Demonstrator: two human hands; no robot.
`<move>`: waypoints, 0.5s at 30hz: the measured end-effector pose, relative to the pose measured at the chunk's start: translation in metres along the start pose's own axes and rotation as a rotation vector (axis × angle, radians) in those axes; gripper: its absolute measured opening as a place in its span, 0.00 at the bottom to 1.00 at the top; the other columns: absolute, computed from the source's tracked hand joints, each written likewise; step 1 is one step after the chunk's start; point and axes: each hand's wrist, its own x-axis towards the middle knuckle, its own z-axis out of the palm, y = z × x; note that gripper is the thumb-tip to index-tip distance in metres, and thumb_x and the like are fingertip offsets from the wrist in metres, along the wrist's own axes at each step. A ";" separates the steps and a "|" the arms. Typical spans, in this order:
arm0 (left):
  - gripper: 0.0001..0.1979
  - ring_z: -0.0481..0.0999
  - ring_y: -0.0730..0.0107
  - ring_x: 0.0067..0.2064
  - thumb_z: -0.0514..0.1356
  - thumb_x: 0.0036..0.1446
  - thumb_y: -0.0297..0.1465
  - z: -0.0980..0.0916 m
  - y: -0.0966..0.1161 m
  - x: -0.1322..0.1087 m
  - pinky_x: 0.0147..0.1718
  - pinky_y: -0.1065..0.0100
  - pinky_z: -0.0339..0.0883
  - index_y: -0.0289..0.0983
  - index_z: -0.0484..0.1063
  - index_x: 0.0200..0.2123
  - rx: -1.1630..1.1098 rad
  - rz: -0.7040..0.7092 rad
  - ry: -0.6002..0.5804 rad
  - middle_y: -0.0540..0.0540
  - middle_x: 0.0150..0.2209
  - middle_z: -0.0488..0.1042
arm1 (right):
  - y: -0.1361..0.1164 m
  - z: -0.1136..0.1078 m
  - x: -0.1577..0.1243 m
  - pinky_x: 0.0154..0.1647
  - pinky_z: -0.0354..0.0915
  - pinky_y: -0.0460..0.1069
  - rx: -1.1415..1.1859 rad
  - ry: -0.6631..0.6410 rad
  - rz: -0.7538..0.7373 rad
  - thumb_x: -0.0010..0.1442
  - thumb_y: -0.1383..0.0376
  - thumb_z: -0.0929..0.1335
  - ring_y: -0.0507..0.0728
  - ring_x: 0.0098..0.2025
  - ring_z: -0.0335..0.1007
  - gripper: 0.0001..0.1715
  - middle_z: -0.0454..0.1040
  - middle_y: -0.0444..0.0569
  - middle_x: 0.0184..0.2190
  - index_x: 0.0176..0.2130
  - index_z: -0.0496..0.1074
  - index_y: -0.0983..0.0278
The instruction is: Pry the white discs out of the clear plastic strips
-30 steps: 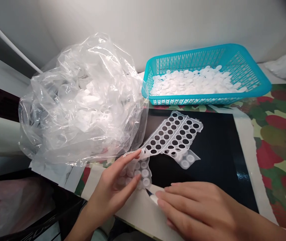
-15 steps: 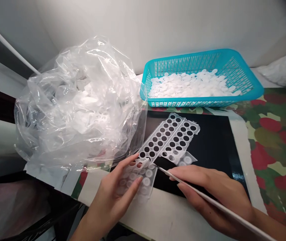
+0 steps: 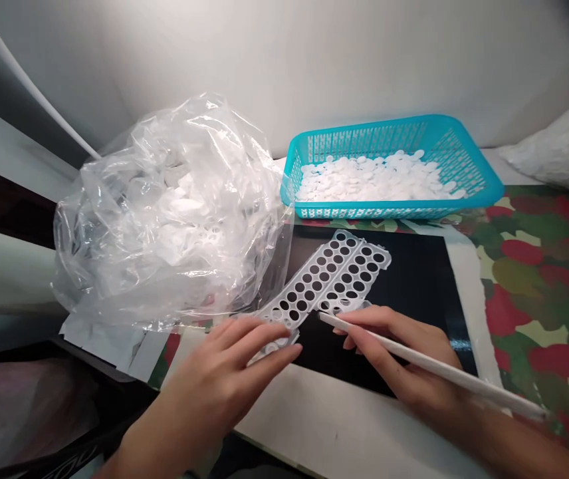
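Since half a second ago, my left hand (image 3: 219, 372) has rolled further over, fingers drawn together, gripping the near end of the translucent plastic sheet with rows of round holes (image 3: 337, 278), which lies on the glossy black rectangular board (image 3: 414, 286). My right hand (image 3: 411, 356) pinches a slim white pen-like tool (image 3: 444, 364), its tip near the sheet's lower edge. Behind sits a turquoise perforated plastic basket (image 3: 394, 205) of small white discs (image 3: 374, 176).
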 end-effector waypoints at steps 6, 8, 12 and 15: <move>0.10 0.68 0.60 0.45 0.52 0.64 0.27 0.003 -0.014 0.043 0.42 0.60 0.63 0.39 0.69 0.46 0.053 -0.050 -0.223 0.43 0.46 0.70 | 0.006 0.000 0.004 0.27 0.66 0.41 0.211 0.055 0.167 0.64 0.63 0.65 0.48 0.26 0.70 0.07 0.74 0.41 0.27 0.39 0.73 0.61; 0.07 0.69 0.63 0.40 0.51 0.64 0.28 0.001 -0.017 0.049 0.39 0.64 0.63 0.37 0.69 0.39 0.027 -0.059 -0.252 0.45 0.38 0.70 | 0.009 0.001 0.004 0.26 0.66 0.41 0.281 0.068 0.187 0.64 0.61 0.65 0.48 0.25 0.68 0.08 0.74 0.41 0.27 0.38 0.73 0.61; 0.06 0.69 0.67 0.38 0.53 0.63 0.28 -0.008 -0.017 0.057 0.34 0.69 0.61 0.37 0.69 0.34 -0.068 -0.060 -0.285 0.48 0.35 0.68 | 0.009 0.002 0.003 0.25 0.66 0.43 0.332 0.098 0.148 0.64 0.60 0.65 0.49 0.26 0.68 0.10 0.74 0.43 0.27 0.38 0.73 0.63; 0.04 0.69 0.68 0.39 0.54 0.61 0.28 -0.013 -0.012 0.072 0.34 0.70 0.61 0.37 0.69 0.35 -0.148 -0.036 -0.283 0.48 0.38 0.67 | 0.004 -0.005 0.006 0.26 0.67 0.44 0.298 0.198 0.067 0.63 0.60 0.66 0.49 0.25 0.68 0.10 0.74 0.44 0.28 0.38 0.73 0.63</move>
